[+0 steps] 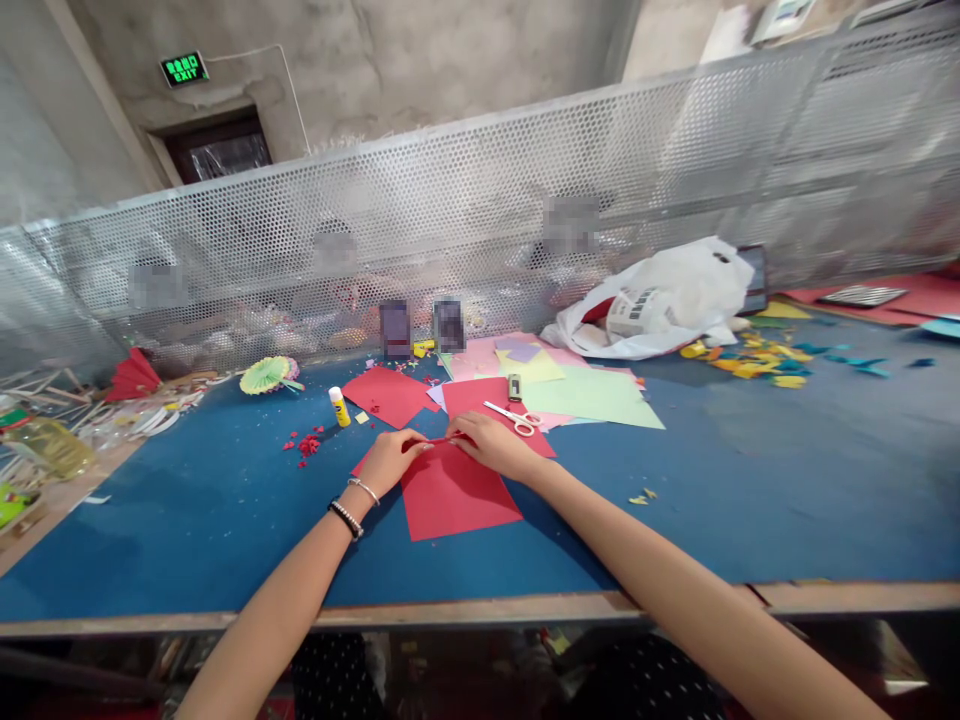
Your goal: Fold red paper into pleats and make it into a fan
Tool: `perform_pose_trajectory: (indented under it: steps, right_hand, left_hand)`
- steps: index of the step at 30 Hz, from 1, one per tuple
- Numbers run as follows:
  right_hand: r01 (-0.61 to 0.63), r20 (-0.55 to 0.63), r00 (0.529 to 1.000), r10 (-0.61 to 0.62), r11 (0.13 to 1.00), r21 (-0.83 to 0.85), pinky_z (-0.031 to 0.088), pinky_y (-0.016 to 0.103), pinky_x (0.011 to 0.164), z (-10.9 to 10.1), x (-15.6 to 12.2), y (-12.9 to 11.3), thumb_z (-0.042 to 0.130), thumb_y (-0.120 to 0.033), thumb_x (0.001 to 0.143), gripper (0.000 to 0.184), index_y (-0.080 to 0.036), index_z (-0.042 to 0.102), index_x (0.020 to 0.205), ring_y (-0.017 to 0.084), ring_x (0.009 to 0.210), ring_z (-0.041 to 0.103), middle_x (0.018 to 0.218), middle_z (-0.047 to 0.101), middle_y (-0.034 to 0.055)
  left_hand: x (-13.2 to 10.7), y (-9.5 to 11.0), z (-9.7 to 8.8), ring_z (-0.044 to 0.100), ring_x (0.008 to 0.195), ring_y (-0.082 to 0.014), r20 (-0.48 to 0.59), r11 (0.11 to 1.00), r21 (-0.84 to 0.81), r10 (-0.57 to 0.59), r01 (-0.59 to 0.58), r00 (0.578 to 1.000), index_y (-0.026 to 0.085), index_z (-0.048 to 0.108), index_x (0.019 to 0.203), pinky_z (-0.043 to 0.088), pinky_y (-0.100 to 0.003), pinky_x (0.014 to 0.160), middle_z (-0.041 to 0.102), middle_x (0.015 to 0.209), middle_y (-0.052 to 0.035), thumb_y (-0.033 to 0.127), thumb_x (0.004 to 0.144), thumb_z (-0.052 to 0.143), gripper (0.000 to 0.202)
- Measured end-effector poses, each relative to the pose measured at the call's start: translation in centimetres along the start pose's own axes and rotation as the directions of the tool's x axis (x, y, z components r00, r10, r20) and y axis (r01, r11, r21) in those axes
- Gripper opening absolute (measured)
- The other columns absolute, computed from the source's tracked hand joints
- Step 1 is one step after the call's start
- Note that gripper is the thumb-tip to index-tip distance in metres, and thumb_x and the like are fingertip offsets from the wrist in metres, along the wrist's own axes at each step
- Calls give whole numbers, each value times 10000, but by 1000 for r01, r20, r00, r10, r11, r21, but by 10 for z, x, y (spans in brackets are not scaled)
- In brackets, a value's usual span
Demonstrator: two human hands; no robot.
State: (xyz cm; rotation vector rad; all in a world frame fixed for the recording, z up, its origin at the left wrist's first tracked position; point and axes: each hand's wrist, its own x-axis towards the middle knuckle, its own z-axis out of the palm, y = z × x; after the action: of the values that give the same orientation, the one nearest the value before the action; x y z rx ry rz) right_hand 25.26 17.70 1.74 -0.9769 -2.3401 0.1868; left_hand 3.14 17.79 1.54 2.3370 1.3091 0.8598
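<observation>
A red paper sheet [454, 492] lies on the blue table [750, 470] in front of me. My left hand [390, 458] and my right hand [491, 443] both pinch its far edge, fingers pressed together on a narrow fold there. Two bracelets circle my left wrist. White-handled scissors [514, 415] lie just beyond my right hand on another red sheet [487, 400]. A glue stick [339, 406] stands to the left, beside a third red sheet [390, 394].
Pastel sheets [585, 392] spread behind the scissors. A white plastic bag [660, 298] sits at the back right with yellow and blue scraps [757, 358] near it. Red scraps [307, 443] and a folded paper fan [268, 374] lie left. A perforated metal screen [480, 210] backs the table.
</observation>
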Motion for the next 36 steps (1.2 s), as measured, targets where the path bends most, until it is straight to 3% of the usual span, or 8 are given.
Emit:
perform_pose_trajectory:
  steps: [6,13,18,31,36]
  right_hand:
    - [-144,-26,988,155,957,250,472,287,772,5,1,2,466,-129,844,214,-174,638,962,181,872,635,947,693,69]
    - [-247,103,969,225,893,376,495,277,749,4,5,2,535,-258,832,219,-194,724,924,192,831,668,952,733,47]
    - [-296,55,953,298,879,373,502,284,736,7,6,5,549,-247,812,210,-179,738,874,205,803,674,925,739,55]
    - [-201,-42,974,224,930,307,505,268,695,7,7,5,518,-206,830,222,-170,735,859,203,786,685,890,742,73]
    - [-191,-64,975,212,952,238,500,277,723,3,5,0,497,-155,825,243,-182,736,855,205,808,685,895,741,65]
  left_hand:
    - [1,1,1,677,847,-190,-36,987,-117,-112,107,993,200,736,855,496,-276,791,741,903,-29,311,814,622,165]
    - [0,7,-1,687,833,-181,-23,997,-34,-68,67,997,215,740,866,502,-257,778,742,907,-18,268,837,587,164]
    - [0,7,-1,689,850,-171,-17,1000,27,-15,15,1000,228,732,910,490,-231,773,739,933,-13,279,876,539,202]
    - [2,8,-2,684,882,-178,-13,991,129,-30,31,999,233,720,942,474,-230,773,734,966,-13,269,904,500,225]
    - [-5,10,0,685,843,-178,-34,979,206,15,-8,999,246,707,957,466,-237,741,738,937,-12,362,915,476,262]
